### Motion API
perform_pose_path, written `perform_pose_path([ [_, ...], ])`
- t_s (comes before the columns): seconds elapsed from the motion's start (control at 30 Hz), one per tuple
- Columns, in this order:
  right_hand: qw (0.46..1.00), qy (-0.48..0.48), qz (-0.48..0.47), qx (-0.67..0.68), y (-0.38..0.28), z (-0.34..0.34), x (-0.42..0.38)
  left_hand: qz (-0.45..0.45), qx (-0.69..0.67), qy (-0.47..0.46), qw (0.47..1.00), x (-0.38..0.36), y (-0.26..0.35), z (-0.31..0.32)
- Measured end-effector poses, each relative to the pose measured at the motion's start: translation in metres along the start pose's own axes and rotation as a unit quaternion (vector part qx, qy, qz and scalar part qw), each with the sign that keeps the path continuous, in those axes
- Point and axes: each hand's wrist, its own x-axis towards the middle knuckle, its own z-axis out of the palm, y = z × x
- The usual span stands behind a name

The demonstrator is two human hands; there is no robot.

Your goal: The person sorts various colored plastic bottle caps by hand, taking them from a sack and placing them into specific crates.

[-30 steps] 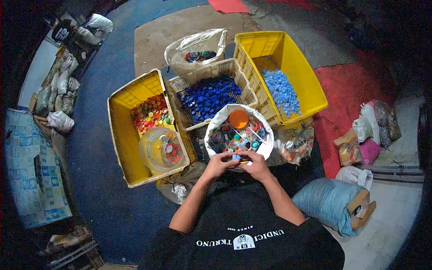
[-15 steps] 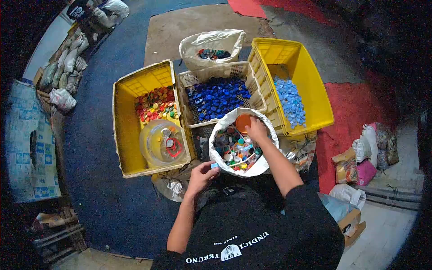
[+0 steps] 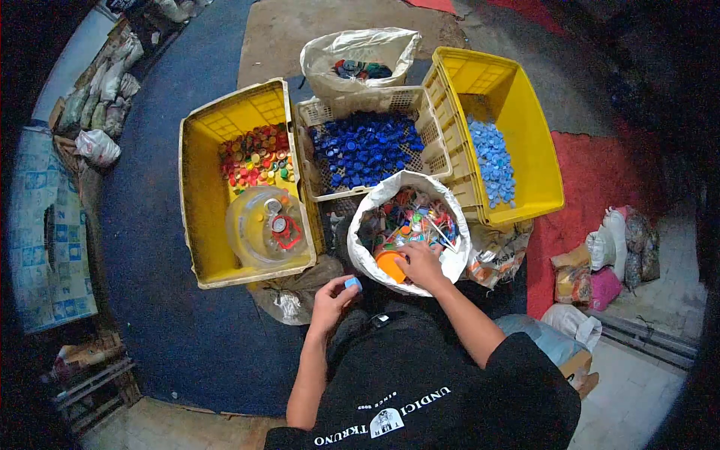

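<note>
My left hand (image 3: 331, 304) pinches a light blue bottle cap (image 3: 353, 283) just outside the near left rim of a white sack (image 3: 360, 257). Inside that sack lie mixed plastic caps and thin sticks (image 3: 414, 219) in many colours. At the sack's near side, my right hand (image 3: 421, 264) grips a round orange lid (image 3: 391, 265) by its edge, low over the mixed pieces. Its fingertips are partly hidden behind the lid.
Dark blue caps (image 3: 365, 150) fill a white crate (image 3: 436, 152) ahead. A left yellow bin (image 3: 193, 202) holds red and yellow caps and a clear jug (image 3: 255, 229). Light blue caps (image 3: 491, 161) lie in a right yellow bin (image 3: 536, 150). Another sack (image 3: 319, 67) stands behind the crate.
My right hand has brought the orange lid from the sack's far side to its near side. The light blue cap stays in my left hand. The view has shifted slightly.
</note>
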Motion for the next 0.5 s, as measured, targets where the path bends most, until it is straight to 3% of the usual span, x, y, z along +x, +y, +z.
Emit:
perform_pose_path([
  [0.1,0.995,-0.010,0.003,0.094,0.009,-0.008,0.026,0.017,-0.025,-0.003,1.000,0.008,0.012,0.010],
  [0.17,0.997,0.066,-0.039,0.011,0.042,0.008,0.060,0.031,-0.044,-0.017,0.998,0.007,0.023,0.015],
  [0.27,0.996,0.077,-0.016,-0.033,0.071,0.007,0.103,0.037,-0.043,-0.028,0.998,0.005,0.025,0.020],
  [0.33,0.979,-0.069,0.169,-0.088,0.068,0.000,0.119,0.022,-0.039,-0.023,0.999,0.001,0.025,0.023],
  [0.37,0.980,-0.069,0.166,-0.088,0.065,-0.003,0.128,0.005,-0.034,-0.019,0.999,-0.001,0.024,0.022],
  [0.43,0.951,-0.180,0.209,-0.142,0.060,-0.008,0.139,0.006,-0.032,-0.017,0.999,-0.002,0.019,0.019],
  [0.5,0.948,-0.188,0.206,-0.155,0.066,-0.001,0.142,0.004,-0.031,-0.017,0.999,-0.004,0.015,0.019],
])
